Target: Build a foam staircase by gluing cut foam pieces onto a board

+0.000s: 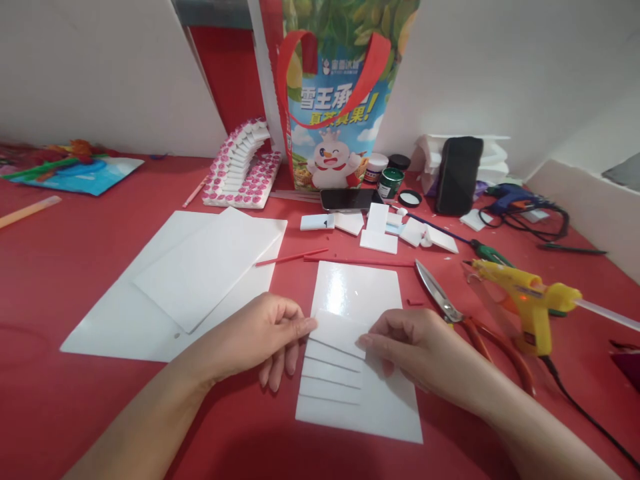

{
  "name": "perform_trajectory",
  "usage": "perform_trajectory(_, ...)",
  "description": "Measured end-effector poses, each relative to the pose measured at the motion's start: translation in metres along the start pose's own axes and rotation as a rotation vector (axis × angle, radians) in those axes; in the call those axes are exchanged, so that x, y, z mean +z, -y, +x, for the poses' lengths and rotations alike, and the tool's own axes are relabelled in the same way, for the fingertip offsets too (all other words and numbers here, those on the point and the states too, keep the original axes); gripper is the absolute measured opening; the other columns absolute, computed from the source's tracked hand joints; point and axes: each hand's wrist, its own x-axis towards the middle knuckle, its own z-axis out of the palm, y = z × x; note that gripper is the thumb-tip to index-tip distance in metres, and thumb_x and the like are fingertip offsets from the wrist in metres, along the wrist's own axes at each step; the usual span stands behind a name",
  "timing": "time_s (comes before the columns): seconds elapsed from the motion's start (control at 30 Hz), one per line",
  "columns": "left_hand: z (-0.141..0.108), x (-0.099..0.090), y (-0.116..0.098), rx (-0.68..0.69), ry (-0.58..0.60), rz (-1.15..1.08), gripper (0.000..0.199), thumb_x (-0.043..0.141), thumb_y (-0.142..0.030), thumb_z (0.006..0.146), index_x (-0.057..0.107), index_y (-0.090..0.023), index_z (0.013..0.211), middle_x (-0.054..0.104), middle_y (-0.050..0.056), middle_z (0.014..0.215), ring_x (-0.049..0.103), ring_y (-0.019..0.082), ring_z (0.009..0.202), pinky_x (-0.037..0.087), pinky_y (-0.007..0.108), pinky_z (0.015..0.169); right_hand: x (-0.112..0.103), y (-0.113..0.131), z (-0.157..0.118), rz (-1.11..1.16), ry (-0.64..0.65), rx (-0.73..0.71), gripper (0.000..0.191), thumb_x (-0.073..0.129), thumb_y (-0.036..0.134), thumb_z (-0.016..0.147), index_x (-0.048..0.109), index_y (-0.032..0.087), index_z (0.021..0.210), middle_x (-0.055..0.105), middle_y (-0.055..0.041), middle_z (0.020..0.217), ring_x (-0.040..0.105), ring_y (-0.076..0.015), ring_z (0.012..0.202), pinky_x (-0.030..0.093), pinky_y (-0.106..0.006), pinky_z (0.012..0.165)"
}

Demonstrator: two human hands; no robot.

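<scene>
Between my two hands is a small white foam-board strip [340,332], slightly tilted over the top of a row of overlapping strips [330,383]. My left hand [277,337] pinches its left end between thumb and fingers. At the other end, my right hand [400,343] pinches the right edge. Beneath lies a glossy white board [390,413] on the red table, its upper part reflecting light. Whether the held strip rests on the row below, I cannot tell.
Scissors [445,300] and a yellow glue gun [530,293] lie to the right. Larger white sheets [200,267] are at left. Loose white pieces [379,240], paint jars [390,181], a pink-dotted stair model [240,170], a phone [460,175] and a colourful bag [335,133] stand behind.
</scene>
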Motion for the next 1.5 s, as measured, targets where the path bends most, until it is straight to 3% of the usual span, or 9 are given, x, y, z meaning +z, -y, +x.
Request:
perform_trajectory(0.1, -0.0007, 0.0002, -0.0003, -0.006, -0.004, 0.017, 0.044, 0.055, -0.057, 0.093, 0.049, -0.018, 0.074, 0.069, -0.001, 0.057, 0.058, 0.009, 0.037, 0.035, 0.015, 0.036, 0.0013, 0.0018, -0.0003, 0.059, 0.027, 0.026, 0.041, 0.062, 0.051, 0.09, 0.061, 0.019, 0.065, 0.041, 0.0075, 0.042, 0.03, -0.006, 0.038, 0.02, -0.023, 0.04)
perform_trajectory(0.33, -0.0033, 0.002, -0.004, 0.0, -0.012, 0.024, 0.04, 0.057, -0.052, 0.093, 0.05, -0.018, 0.073, 0.068, -0.002, 0.056, 0.057, 0.008, 0.037, 0.033, 0.016, 0.037, 0.0017, 0.0046, 0.0009, 0.089, 0.024, 0.008, 0.038, 0.06, 0.042, 0.092, 0.06, 0.018, 0.062, 0.042, 0.0079, 0.041, 0.029, -0.0049, 0.036, 0.019, -0.023, 0.039)
perform_trajectory(1.0, -0.0031, 0.004, -0.0069, -0.005, -0.012, -0.008, 0.037, 0.059, -0.048, 0.093, 0.049, -0.019, 0.072, 0.068, -0.003, 0.057, 0.057, 0.009, 0.037, 0.035, 0.017, 0.037, 0.0025, 0.0097, 0.0022, 0.053, 0.009, -0.011, 0.037, 0.061, 0.039, 0.092, 0.057, 0.019, 0.061, 0.037, 0.0092, 0.039, 0.028, -0.0065, 0.038, 0.023, -0.023, 0.043)
perform_trajectory(1.5, -0.0034, 0.0023, -0.0047, 0.002, -0.012, -0.002, 0.038, 0.058, -0.049, 0.093, 0.05, -0.019, 0.073, 0.068, -0.002, 0.058, 0.058, 0.009, 0.038, 0.035, 0.017, 0.037, 0.0034, 0.0072, 0.0024, 0.041, 0.002, -0.022, 0.036, 0.062, 0.04, 0.091, 0.059, 0.018, 0.063, 0.049, 0.0061, 0.047, 0.033, -0.0067, 0.043, 0.026, -0.023, 0.046)
